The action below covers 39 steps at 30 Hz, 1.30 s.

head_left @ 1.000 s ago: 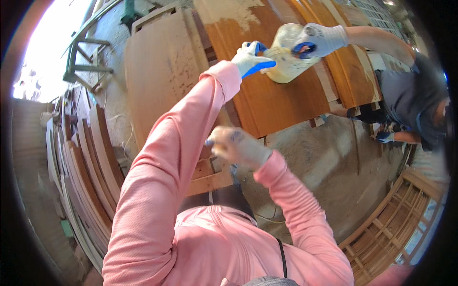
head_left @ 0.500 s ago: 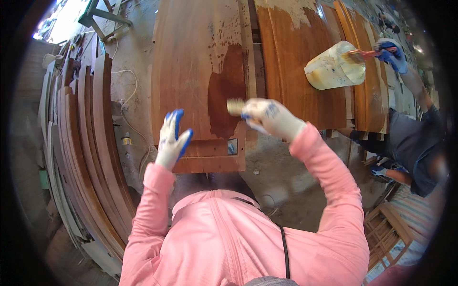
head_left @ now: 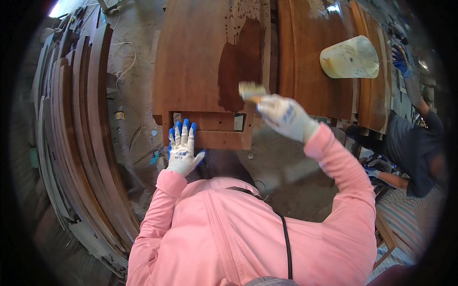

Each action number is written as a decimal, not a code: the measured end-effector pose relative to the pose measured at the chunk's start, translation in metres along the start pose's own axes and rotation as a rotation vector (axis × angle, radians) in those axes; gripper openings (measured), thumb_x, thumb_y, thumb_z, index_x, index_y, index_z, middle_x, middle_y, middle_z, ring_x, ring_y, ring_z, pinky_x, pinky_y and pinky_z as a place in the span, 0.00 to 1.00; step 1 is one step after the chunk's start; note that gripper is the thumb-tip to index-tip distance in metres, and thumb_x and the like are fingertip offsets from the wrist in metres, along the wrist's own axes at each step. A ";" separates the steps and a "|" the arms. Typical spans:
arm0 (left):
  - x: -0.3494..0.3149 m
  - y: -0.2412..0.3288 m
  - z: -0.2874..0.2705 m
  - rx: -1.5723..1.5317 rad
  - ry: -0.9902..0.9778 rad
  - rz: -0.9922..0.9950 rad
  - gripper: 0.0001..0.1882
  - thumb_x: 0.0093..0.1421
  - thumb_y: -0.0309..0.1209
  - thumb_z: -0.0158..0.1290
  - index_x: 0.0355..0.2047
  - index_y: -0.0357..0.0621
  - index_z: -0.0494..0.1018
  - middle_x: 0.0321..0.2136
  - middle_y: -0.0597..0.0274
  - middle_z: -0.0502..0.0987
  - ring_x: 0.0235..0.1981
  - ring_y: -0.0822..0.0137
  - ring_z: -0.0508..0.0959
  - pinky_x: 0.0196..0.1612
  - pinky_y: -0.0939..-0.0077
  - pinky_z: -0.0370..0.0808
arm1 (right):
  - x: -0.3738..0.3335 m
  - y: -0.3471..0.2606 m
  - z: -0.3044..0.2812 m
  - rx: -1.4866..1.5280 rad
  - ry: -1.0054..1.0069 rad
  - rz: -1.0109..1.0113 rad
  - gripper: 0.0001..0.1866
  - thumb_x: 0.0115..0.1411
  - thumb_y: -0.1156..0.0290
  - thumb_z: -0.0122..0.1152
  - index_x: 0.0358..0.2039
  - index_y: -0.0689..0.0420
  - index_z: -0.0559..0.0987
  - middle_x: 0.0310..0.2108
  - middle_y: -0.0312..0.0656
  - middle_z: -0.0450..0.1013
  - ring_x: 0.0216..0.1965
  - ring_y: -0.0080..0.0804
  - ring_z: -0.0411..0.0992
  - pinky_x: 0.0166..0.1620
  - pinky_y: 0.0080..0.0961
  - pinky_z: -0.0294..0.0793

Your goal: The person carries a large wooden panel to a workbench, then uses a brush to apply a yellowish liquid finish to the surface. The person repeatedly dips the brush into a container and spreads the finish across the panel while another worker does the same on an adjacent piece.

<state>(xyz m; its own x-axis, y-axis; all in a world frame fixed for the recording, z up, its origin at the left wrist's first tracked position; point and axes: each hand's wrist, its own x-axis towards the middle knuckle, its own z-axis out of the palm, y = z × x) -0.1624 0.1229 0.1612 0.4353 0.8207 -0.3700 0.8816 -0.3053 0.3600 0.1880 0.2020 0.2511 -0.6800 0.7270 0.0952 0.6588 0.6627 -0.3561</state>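
A wooden panel [head_left: 191, 71] lies lengthwise before me, with a dark wet patch [head_left: 238, 66] and scattered drops on its right part. My right hand [head_left: 288, 117], in a white and blue glove, grips a paintbrush [head_left: 252, 90] by its handle. The pale bristles are at the right edge of the panel, near the patch's lower end; whether they touch the wood I cannot tell. My left hand [head_left: 182, 147], gloved alike, lies flat with fingers stretched over the left side of the slotted frame [head_left: 210, 141] at the panel's near end.
A whitish bucket [head_left: 350, 58] stands on a second, glossy panel [head_left: 310, 81] to the right. Beyond it a co-worker [head_left: 410, 143] in dark clothes holds a brush in a blue-gloved hand [head_left: 400, 61]. Long curved timbers [head_left: 95, 133] are stacked at left. A thin cable [head_left: 126, 74] crosses the floor.
My left hand has come down from the air onto the frame. My right hand and brush have shifted slightly right. The co-worker's brush has left the bucket. The view has shifted.
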 end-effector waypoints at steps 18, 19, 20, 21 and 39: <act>-0.064 -0.035 -0.001 -0.130 0.135 0.214 0.48 0.53 0.35 0.62 0.71 0.42 0.50 0.72 0.50 0.49 0.73 0.47 0.45 0.73 0.51 0.43 | -0.052 -0.121 0.040 0.028 0.288 0.501 0.12 0.57 0.74 0.63 0.42 0.59 0.77 0.42 0.48 0.76 0.41 0.50 0.76 0.44 0.39 0.78; -0.071 -0.042 -0.002 -0.127 0.130 0.206 0.47 0.54 0.35 0.61 0.70 0.41 0.51 0.72 0.50 0.50 0.73 0.46 0.46 0.73 0.50 0.43 | -0.046 -0.125 0.047 -0.032 0.249 0.528 0.10 0.58 0.74 0.62 0.41 0.59 0.77 0.41 0.48 0.75 0.41 0.49 0.75 0.43 0.39 0.78; -0.078 -0.050 -0.004 -0.131 0.132 0.199 0.46 0.54 0.35 0.61 0.70 0.41 0.52 0.71 0.50 0.51 0.73 0.46 0.47 0.73 0.50 0.44 | -0.045 -0.139 0.054 -0.085 0.245 0.517 0.10 0.58 0.74 0.61 0.41 0.58 0.77 0.41 0.47 0.75 0.40 0.46 0.75 0.42 0.38 0.78; -0.083 -0.057 -0.004 -0.140 0.135 0.189 0.45 0.55 0.35 0.61 0.70 0.40 0.54 0.71 0.49 0.52 0.73 0.45 0.47 0.72 0.49 0.44 | -0.048 -0.162 0.063 -0.142 0.256 0.442 0.10 0.57 0.73 0.61 0.41 0.58 0.77 0.41 0.46 0.74 0.40 0.44 0.75 0.41 0.36 0.79; -0.144 -0.168 -0.003 -0.132 0.195 0.152 0.40 0.57 0.34 0.59 0.69 0.46 0.57 0.70 0.52 0.54 0.72 0.49 0.49 0.73 0.51 0.44 | -0.006 -0.257 0.131 -0.319 0.263 0.737 0.10 0.59 0.75 0.56 0.42 0.56 0.76 0.42 0.42 0.72 0.44 0.42 0.72 0.43 0.36 0.77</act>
<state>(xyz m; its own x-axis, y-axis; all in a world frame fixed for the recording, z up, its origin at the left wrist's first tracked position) -0.3735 0.0568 0.1568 0.5059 0.8518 -0.1362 0.7719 -0.3765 0.5123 -0.0196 0.0041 0.2204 0.0304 0.9852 0.1686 0.9907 -0.0073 -0.1358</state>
